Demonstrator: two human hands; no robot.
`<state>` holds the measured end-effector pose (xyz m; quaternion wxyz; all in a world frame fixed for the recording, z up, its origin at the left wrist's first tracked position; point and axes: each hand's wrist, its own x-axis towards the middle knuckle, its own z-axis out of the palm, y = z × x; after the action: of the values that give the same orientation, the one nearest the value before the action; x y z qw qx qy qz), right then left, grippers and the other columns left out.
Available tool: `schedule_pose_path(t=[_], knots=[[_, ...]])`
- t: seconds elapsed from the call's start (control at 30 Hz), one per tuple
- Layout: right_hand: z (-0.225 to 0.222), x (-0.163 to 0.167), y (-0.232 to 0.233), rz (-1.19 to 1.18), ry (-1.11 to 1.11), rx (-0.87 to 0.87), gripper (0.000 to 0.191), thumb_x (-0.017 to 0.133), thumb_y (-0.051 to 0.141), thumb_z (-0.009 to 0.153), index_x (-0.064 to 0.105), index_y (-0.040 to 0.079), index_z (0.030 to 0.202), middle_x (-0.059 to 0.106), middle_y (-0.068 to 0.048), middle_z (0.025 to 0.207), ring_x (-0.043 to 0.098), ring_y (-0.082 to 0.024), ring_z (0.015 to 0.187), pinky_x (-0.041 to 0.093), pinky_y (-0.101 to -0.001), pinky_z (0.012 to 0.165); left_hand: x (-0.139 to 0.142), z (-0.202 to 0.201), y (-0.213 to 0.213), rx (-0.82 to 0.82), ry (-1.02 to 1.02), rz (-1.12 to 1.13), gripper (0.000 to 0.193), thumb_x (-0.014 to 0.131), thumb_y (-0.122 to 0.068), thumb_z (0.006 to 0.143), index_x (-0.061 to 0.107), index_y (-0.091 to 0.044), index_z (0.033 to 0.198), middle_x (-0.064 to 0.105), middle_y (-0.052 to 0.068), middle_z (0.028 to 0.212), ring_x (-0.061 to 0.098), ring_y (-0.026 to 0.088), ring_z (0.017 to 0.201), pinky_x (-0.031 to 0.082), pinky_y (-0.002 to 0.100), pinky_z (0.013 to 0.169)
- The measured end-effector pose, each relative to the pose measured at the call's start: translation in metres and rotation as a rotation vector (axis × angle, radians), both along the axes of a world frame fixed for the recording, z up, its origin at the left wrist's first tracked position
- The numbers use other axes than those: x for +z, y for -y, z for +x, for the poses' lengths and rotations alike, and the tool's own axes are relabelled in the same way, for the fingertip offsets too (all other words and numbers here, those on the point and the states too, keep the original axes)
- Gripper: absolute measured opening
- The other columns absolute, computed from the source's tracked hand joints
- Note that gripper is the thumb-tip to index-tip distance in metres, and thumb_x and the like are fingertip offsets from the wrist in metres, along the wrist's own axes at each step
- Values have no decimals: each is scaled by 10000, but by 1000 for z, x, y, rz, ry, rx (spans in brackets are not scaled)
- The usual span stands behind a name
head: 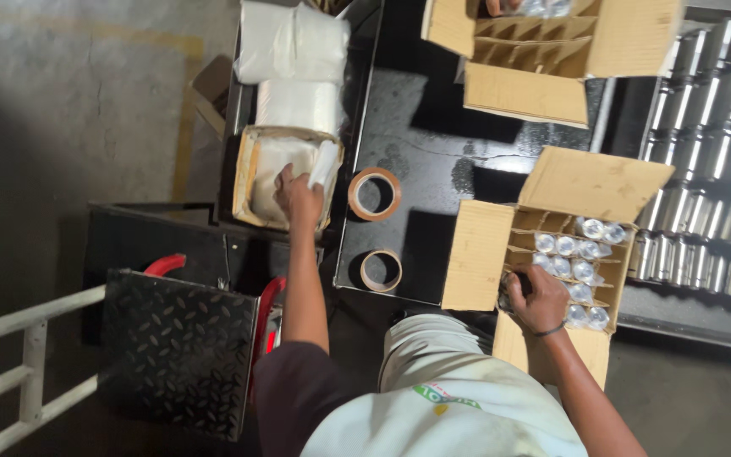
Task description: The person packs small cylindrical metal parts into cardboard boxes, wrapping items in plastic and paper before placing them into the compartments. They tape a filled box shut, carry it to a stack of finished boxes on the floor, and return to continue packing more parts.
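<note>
Right hand (pixel 538 298) in box (pixel 477 254), grip hidden, left hand (pixel 298 196) on wrap (pixel 325 162)

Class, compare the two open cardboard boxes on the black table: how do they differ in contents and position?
The near box, by the right hand, has many divider cells filled with wrapped bottles; the far box shows mostly empty cells. The near box is wholly in view; the far box is cut off by the frame's top edge. Both are brown with flaps open and cardboard dividers.
</note>
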<state>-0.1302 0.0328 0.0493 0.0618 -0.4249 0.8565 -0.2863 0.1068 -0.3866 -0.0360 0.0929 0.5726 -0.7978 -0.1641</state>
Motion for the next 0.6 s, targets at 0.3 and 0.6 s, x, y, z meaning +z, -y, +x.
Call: schedule_pose_path(t=[0.3, 0.6], knots=[[-29, 14, 1, -123, 867, -152, 286, 707, 162, 914, 702, 15, 1159, 753, -69, 1002, 668, -168, 849, 524, -340, 659, 123, -36, -95, -384, -444, 688, 415, 672, -277, 855, 683, -81, 1221, 769, 173, 1037, 786, 341, 912, 592, 416, 797], [-40, 87, -11, 225, 580, 683, 449, 771, 290, 856, 694, -29, 1162, 752, -179, 994, 724, -247, 905, 559, -376, 790, 182, -121, -263, -1148, 102, 599, 316, 701, -278, 783, 765, -150, 1065, 755, 169, 1000, 714, 364, 976, 557, 474, 866]])
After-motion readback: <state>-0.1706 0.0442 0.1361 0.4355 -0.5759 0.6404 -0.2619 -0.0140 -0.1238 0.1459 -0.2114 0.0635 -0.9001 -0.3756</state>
